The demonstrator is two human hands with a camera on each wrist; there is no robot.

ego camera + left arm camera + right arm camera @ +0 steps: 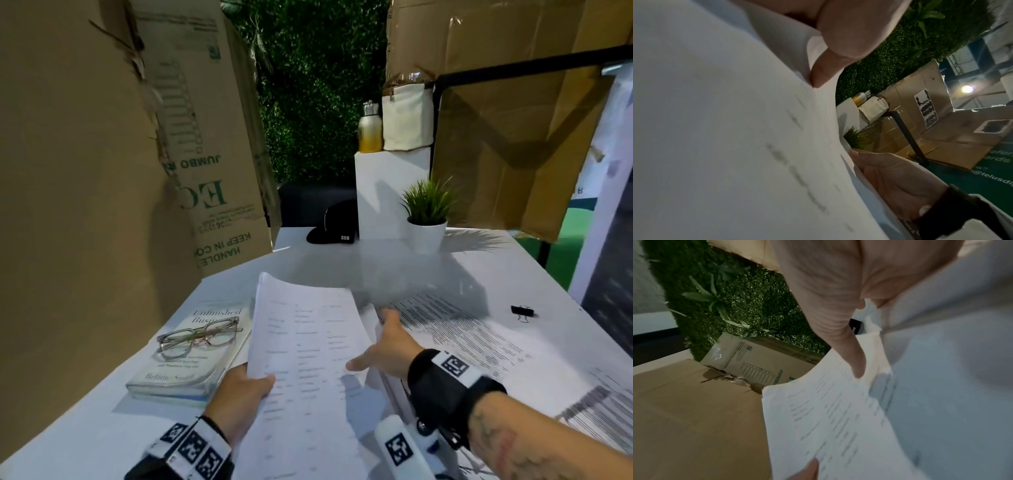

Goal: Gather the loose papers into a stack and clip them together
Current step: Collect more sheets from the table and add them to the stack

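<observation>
A sheaf of printed papers (305, 342) is lifted off the white table (342, 270), curling up at its far end. My left hand (253, 383) pinches its near left corner, thumb on top; the left wrist view shows that thumb (824, 76) pressing the sheet (735, 129). My right hand (373, 342) lies with straight fingers along the sheaf's right edge, thumb on the page. In the right wrist view a finger (849, 345) runs along the papers (828, 418). More loose printed sheets (462, 329) lie flat to the right. A black binder clip (522, 311) sits at the far right.
A book (191, 356) with glasses (200, 337) on it lies left of the papers. A potted plant (426, 222), a black cap (337, 224) and a white block (380, 192) stand at the back. Cardboard walls (85, 171) close in on the left and right.
</observation>
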